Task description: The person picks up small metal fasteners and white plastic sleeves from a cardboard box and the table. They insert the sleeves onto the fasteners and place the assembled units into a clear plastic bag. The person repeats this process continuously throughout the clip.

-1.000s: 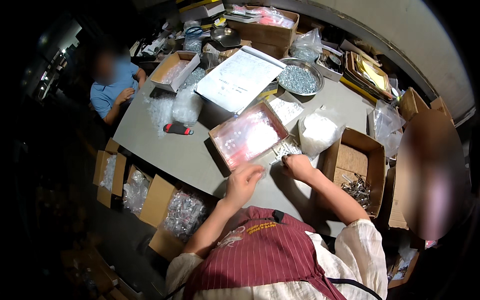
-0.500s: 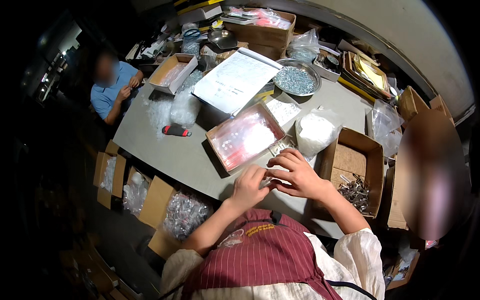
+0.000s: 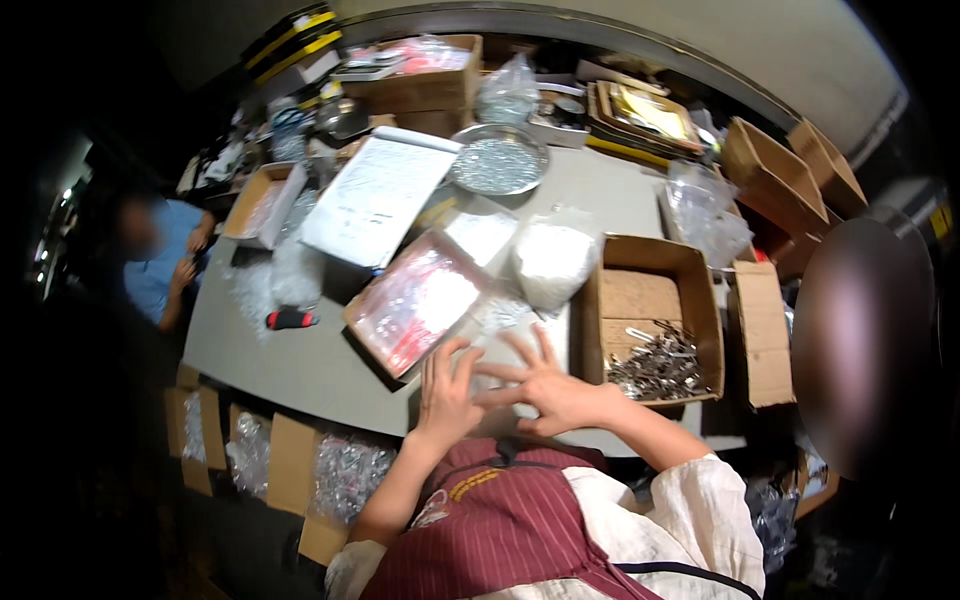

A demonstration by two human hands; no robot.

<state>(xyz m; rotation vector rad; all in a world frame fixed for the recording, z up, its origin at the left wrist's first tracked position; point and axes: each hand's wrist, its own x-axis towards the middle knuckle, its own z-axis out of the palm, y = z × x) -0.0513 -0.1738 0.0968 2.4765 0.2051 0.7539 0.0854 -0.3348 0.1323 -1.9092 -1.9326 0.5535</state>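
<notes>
My left hand (image 3: 449, 395) is over the table's near edge, beside the lower corner of a shallow carton (image 3: 362, 335) of clear plastic bags with red edges. Its fingers point up and apart. Close on its right is my right hand (image 3: 550, 392), fingers spread, some reaching toward the left hand. Between the hands is a hazy whitish patch, too blurred to tell whether it is clear plastic. Small pale pieces (image 3: 505, 314) lie just beyond the fingertips. A plastic bag of white items (image 3: 553, 262) stands behind them.
Right of my hands, an open carton (image 3: 650, 265) holds small metal parts (image 3: 665, 365). Farther back are a steel bowl of silvery pieces (image 3: 497, 165) and a notepad (image 3: 380, 195). A red-and-black tool (image 3: 291, 319) lies left. Another person (image 3: 170, 255) sits beyond the table's left edge.
My fingers were drawn together around something small and whitish; now they are spread. The view has shifted, so the table's things appear farther left.
</notes>
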